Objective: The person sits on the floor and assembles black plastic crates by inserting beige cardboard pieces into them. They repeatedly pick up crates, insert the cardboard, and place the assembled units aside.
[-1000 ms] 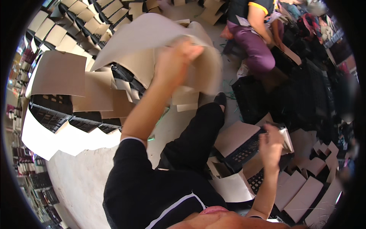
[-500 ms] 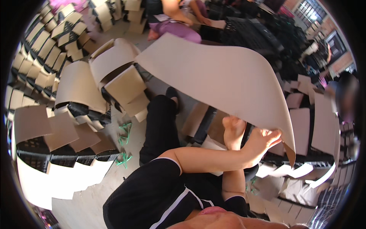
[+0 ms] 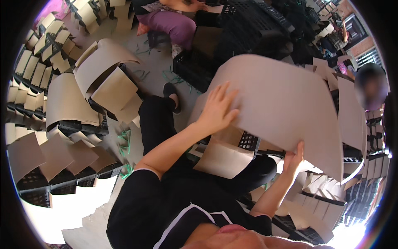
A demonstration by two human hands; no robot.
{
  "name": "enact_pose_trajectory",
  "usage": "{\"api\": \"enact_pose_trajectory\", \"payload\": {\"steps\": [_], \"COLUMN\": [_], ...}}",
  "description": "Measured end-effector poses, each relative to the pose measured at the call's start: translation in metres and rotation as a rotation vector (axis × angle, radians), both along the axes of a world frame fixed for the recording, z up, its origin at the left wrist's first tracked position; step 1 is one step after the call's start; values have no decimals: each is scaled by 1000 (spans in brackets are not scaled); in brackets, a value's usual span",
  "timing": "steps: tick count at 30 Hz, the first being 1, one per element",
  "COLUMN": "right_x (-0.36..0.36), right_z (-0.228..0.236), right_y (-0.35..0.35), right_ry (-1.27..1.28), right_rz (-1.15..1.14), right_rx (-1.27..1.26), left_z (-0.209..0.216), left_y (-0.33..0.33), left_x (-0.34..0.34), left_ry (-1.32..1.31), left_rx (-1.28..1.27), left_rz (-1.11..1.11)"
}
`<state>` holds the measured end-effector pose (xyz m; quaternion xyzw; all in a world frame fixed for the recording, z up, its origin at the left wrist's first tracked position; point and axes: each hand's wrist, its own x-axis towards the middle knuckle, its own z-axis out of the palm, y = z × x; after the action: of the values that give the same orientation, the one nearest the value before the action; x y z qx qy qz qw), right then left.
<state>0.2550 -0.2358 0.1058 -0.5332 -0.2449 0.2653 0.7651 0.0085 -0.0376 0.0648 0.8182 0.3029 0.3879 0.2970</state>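
Note:
A large tan cardboard sheet (image 3: pixel 277 99) curves across a black plastic crate (image 3: pixel 250 141) in front of me. My left hand (image 3: pixel 217 106) lies with its fingers spread on the sheet's left part. At the near edge, toward the right, my right hand (image 3: pixel 293 157) grips the sheet, with part of its fingers hidden. Below the sheet, a smaller cardboard flap (image 3: pixel 226 155) sticks out of the crate, over my bent leg.
Cardboard-lined black crates (image 3: pixel 35 182) stand in rows on the left. A curved-topped crate stack (image 3: pixel 105 68) is ahead left. Green straps (image 3: pixel 125 141) lie on the floor. A person in purple trousers (image 3: pixel 172 27) sits beyond, near stacked black crates (image 3: pixel 257 25).
The cardboard sheet has shifted right and down over the crate. My left hand has left the sheet's right edge and moved left onto its surface. My right hand has moved right along the near edge.

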Motion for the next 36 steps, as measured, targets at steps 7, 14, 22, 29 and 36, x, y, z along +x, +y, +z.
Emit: {"api": "enact_pose_trajectory", "payload": {"steps": [7, 14, 22, 29, 36], "right_x": [-3, 6, 20, 12, 31], "right_z": [-18, -21, -12, -3, -24], "right_y": [-14, -32, -44, -42, -33], "right_ry": [-11, 12, 11, -42, 34], "right_rz": [-426, -462, -537, -519, -346], "right_rx": [-191, -350, -470, -583, -683], "left_z": [-50, -51, -43, -49, -58], "left_y": [4, 10, 7, 8, 20], "left_x": [-3, -1, -10, -8, 0], "left_ry": [14, 85, 98, 111, -38], "left_rx": [-347, -335, -334, -294, -399], "left_rz": [-81, -93, -87, -53, -70]}}
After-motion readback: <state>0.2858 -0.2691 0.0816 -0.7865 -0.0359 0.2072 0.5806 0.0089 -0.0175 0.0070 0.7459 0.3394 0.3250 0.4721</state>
